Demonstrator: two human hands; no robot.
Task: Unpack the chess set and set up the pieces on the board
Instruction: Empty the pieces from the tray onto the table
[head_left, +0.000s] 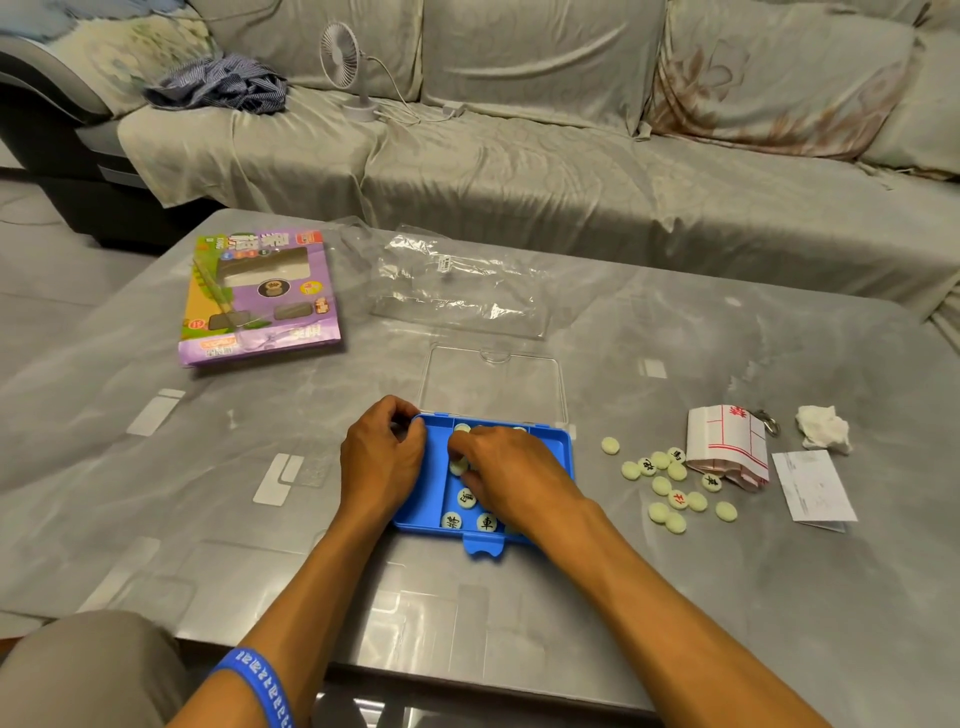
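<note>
Head view: the blue case (553, 452) sits mid-table, its clear lid (493, 384) flipped open behind it. Left hand (382, 457) curls around the case's far left corner, gripping it. Right hand (511, 480) is down inside, fingertips pinching a pale piece (458, 466) — the grip is half hidden by knuckles, and so is much of the tray. Loose pieces (670, 486) are scattered to the right, several blank side up, beside the folded paper board (727, 447), its grid mostly tucked away.
</note>
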